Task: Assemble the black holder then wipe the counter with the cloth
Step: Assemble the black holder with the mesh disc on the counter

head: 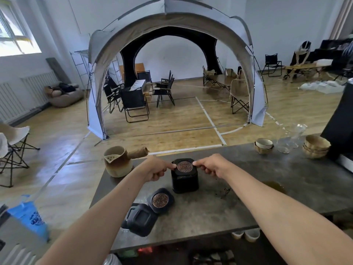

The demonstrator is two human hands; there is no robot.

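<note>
A black square holder (185, 180) stands upright on the grey counter (248, 197). On its top sits a black lid with a round copper grille (184, 166). My left hand (158, 169) pinches the lid's left edge and my right hand (211, 167) pinches its right edge. A second black piece with a copper grille (160, 200) lies flat in front of the holder, leaning on a plain black tray piece (141, 219) at the counter's near edge. I see no cloth.
A beige side-handled pot (118, 161) stands at the counter's left end. Stacked bowls (264, 145), (316, 148) and glassware (290, 140) sit at the far right by a black appliance (342, 129). A brown spill (275, 185) and dark crumbs (225, 192) mark the counter.
</note>
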